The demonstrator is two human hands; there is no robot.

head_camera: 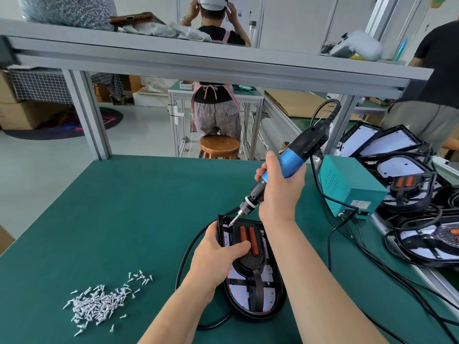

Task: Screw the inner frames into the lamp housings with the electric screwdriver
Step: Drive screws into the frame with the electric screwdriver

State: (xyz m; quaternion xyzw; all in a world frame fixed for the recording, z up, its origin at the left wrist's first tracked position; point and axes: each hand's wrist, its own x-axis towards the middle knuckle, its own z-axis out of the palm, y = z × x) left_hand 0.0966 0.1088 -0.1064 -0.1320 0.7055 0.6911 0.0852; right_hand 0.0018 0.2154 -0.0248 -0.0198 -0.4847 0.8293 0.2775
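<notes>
Driving the lamp housing's (278, 294) far-corner screw: right hand (280, 192) grip is clamping the electric screwdriver (293, 155), left hand (218, 254) grip clamping the housing; other corners probably pending.

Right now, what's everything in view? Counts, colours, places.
table: one, green top, foreground
lamp housing: one, black, on table, centre
inner frame: one, black with orange bars, inside housing
screwdriver: one, blue and black, tip at housing's far corner
screws: heap, silver, table near left
power box: one, teal, table right
other lamps: several, black, far right
stool: one, brown, beyond table
left hand: holds housing's left edge, thumb on frame
right hand: grips screwdriver
</notes>
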